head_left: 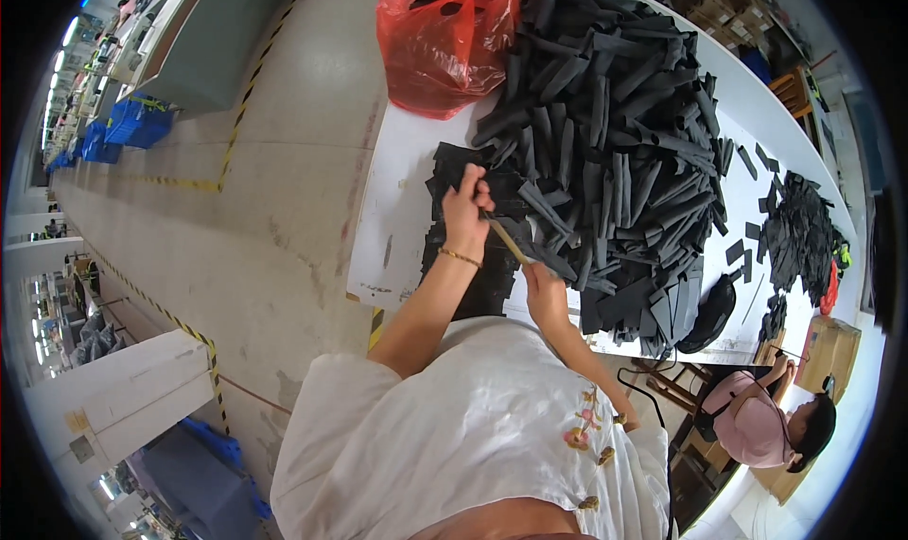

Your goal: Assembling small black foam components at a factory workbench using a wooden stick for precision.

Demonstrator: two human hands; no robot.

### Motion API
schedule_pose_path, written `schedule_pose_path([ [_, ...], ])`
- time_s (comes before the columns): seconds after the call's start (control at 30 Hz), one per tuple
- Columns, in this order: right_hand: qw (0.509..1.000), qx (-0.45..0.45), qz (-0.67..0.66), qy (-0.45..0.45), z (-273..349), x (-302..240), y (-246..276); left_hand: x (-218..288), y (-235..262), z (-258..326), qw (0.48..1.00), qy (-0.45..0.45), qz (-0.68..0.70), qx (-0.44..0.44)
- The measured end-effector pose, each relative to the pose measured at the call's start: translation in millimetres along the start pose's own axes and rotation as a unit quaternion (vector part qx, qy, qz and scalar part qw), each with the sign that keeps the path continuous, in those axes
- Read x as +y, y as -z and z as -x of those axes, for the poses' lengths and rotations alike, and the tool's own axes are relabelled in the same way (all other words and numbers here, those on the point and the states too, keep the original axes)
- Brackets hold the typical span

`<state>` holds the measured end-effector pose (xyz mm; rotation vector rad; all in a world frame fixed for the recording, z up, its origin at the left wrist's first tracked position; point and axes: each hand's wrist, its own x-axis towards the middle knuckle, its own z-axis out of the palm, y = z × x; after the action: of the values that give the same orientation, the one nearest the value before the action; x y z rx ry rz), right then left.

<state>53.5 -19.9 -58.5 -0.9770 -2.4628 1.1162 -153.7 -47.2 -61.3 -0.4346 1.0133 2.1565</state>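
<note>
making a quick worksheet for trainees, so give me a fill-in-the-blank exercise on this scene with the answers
The plastic bag at the edge of the white table is coloured ____.
Of the left hand and right hand holding the thin tan strip, the one nearer that bag is the ____.
The floor tape is striped black and ____.

Missing words: red; left; yellow.

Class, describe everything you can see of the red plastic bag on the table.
The red plastic bag looks thin, glossy and translucent, with many creases. It sits bulging on the white table, by its left edge, its top reaching the picture's upper border. Dark patches near the top may be openings; its contents cannot be made out. Its right side borders the pile of black pieces.
</note>
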Motion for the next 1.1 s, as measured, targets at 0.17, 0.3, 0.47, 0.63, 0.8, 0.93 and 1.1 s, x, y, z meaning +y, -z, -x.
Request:
schedule_pose_path([
  [0.17, 0.986, -0.107, -0.097, -0.088, 72.7, 20.2, 56.8, 38.7, 3.1, -24.1, 0.999, -0.049, -0.005, 0.018],
  [0.3, 0.988, -0.073, -0.089, -0.101, 58.3, 29.4, 66.3, 25.8, -18.3, -17.1, 0.999, -0.031, 0.005, -0.005],
  [0.47, 0.946, 0.133, -0.296, -0.011, -48.2, -34.5, 28.9, -23.2, -32.5, 4.9, 0.999, 0.023, 0.012, 0.035],
  [0.63, 0.898, 0.041, -0.412, -0.146, -71.9, -30.8, 48.1, -18.8, -17.3, 9.7, 0.951, -0.010, -0.234, -0.203],
  [0.8, 0.917, 0.049, -0.386, -0.090, -86.2, -20.8, 59.1, -13.3, -20.5, 33.7, 0.760, 0.150, -0.467, -0.427],
  [0.93, 0.913, 0.162, -0.368, -0.065, -118.3, -17.5, 84.4, -21.7, -8.7, 64.1, 0.794, 0.084, -0.455, -0.393],
  [1.1, 0.927, 0.224, -0.297, -0.050, -141.5, -11.0, 87.1, -13.0, -0.4, 87.4, 0.820, 0.112, -0.407, -0.386],
])
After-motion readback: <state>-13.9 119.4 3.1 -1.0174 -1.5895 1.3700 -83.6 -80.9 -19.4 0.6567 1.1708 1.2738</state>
